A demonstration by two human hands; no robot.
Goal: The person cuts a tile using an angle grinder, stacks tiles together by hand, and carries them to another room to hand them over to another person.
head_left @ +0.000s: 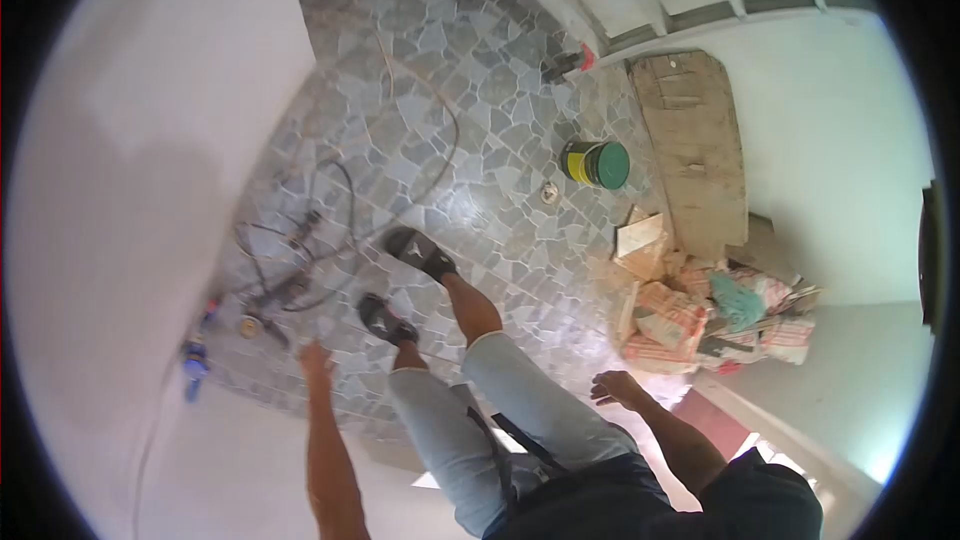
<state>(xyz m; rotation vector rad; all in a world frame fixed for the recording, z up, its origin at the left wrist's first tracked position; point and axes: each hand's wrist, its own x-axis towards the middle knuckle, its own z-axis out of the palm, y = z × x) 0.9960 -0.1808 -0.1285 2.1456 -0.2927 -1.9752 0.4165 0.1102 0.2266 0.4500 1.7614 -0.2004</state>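
Observation:
My left hand (317, 362) reaches down at the left, over the patterned stone-look floor. Its fingers are smeared, and I cannot tell whether they touch anything. Nearest to it lies a dark corded power tool (282, 292) with a round, yellowish end, perhaps an angle grinder. A black cable (345, 180) loops around beside the tool. My right hand (618, 390) hangs by my thigh at the right with nothing in it, its fingers loosely apart.
A blue object (195, 365) is by the left wall. Ahead stands a green-lidded bucket (597, 164) near a floor drain (549, 192). On the right are a wooden board (690, 140), a pile of sacks (675, 325) and a ladder-like frame (640, 25). A long hose (450, 140) curves across the floor.

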